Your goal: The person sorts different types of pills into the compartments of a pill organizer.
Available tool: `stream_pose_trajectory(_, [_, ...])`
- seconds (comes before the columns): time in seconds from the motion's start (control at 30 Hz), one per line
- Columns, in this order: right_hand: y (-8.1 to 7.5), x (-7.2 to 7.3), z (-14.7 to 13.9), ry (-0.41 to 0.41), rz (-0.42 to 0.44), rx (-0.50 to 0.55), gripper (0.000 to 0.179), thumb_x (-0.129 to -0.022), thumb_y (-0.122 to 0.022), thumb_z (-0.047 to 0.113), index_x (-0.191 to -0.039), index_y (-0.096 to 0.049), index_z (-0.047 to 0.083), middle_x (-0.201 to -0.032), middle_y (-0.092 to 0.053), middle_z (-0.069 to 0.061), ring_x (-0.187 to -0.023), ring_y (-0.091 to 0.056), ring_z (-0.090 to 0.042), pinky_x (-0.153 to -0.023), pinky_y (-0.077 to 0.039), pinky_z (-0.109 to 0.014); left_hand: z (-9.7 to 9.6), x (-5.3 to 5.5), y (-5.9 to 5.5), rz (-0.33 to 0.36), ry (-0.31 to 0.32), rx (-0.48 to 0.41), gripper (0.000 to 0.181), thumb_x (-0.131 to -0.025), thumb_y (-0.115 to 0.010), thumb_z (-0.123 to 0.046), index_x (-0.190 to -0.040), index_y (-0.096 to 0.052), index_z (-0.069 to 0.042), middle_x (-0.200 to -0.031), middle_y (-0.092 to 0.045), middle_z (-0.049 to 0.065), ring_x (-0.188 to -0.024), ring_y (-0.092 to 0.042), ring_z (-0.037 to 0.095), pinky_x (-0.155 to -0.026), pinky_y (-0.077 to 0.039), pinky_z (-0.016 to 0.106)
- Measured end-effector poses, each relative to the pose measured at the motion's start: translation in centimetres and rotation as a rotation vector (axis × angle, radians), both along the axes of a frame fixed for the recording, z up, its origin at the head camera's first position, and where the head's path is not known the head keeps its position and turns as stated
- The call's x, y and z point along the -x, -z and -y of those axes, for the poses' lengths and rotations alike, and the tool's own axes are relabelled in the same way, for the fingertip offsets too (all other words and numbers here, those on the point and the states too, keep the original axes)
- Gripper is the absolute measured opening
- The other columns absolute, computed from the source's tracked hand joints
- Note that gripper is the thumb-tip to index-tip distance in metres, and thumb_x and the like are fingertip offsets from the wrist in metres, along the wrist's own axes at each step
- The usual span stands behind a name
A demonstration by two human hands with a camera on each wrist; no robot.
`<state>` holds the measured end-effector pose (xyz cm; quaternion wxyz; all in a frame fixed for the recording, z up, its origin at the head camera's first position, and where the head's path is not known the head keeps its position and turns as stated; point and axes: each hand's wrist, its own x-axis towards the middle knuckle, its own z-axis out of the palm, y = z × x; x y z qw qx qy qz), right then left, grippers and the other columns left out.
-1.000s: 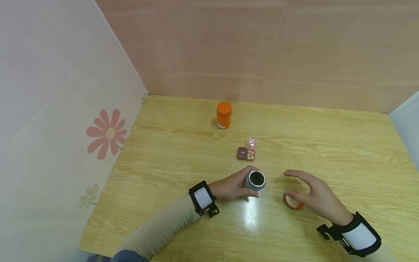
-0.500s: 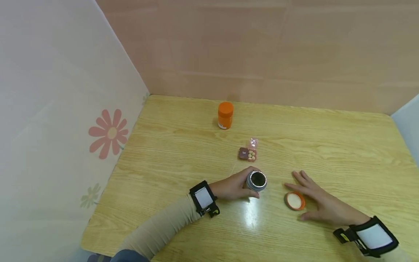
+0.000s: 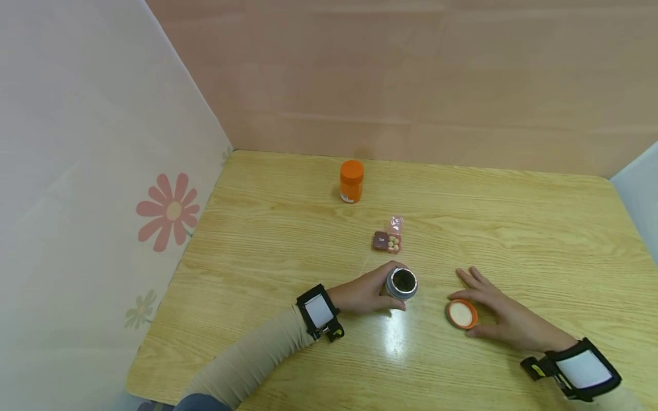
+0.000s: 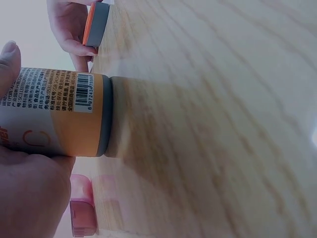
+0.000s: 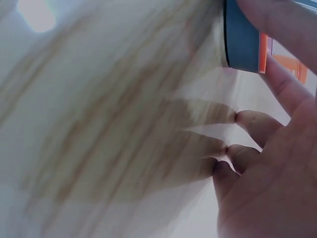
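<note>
My left hand (image 3: 362,294) grips an open jar (image 3: 402,284) that stands upright on the table, its mouth ringed in silver and its inside dark. In the left wrist view the jar (image 4: 81,116) shows an orange and white label with a barcode and a grey band at its base. To the right, a round screw lid (image 3: 461,314) lies with its white liner facing up. My right hand (image 3: 509,317) pinches this lid between thumb and index finger, the other fingers spread out. From the right wrist, the lid's side (image 5: 242,39) looks grey with an orange edge.
Behind the jar sits a small pink pill case (image 3: 380,240) with one half flipped up over several round tablets (image 3: 393,243). Farther back stands a closed orange bottle (image 3: 352,181). The wooden table (image 3: 267,228) meets walls at the left and back.
My right hand swung from above the lid to its right side, then its thumb and index finger closed in on the lid's edge. The left hand and jar stay in place.
</note>
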<state>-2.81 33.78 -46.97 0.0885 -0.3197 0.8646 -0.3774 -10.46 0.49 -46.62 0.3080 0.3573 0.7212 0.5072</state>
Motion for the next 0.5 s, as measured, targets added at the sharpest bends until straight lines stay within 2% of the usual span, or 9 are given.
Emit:
stream_pose_trajectory(0.2, [-0.7,0.0,0.5,0.043,-0.004,0.006,0.068,-0.078,-0.087,0.009,-0.14,-0.058,0.011,-0.162,-0.038,-0.007,-0.156,-0.006,-0.013,-0.113,-0.011,-0.007,0.0,-0.1,-0.1,-0.008,-0.001,-0.004,0.061,-0.093,-0.075,-0.011,-0.143,-0.039,-0.007,-0.138,-0.054,0.007,-0.129,-0.048,0.007,-0.115,-0.032,0.024])
stream_pose_trajectory(0.4, [-1.9,0.1,1.3,0.123,0.062,0.042,0.074,-0.082,-0.083,0.003,-0.149,-0.051,0.008,-0.16,-0.04,-0.003,-0.148,-0.023,0.003,-0.107,-0.023,-0.003,0.0,-0.1,-0.1,-0.013,0.0,-0.011,0.062,-0.093,-0.075,-0.01,-0.143,-0.039,-0.007,-0.138,-0.054,0.007,-0.129,-0.048,0.008,-0.115,-0.033,0.024])
stream_pose_trajectory(0.5, [-2.3,0.3,1.9,0.137,0.076,0.074,0.074,-0.084,-0.081,0.0,-0.15,-0.049,0.007,-0.155,-0.047,-0.002,-0.142,-0.034,0.006,-0.106,-0.027,-0.005,0.0,-0.1,0.0,-0.018,-0.003,-0.006,0.062,-0.093,-0.075,-0.011,-0.143,-0.039,-0.007,-0.139,-0.054,0.007,-0.129,-0.048,0.007,-0.115,-0.032,0.025])
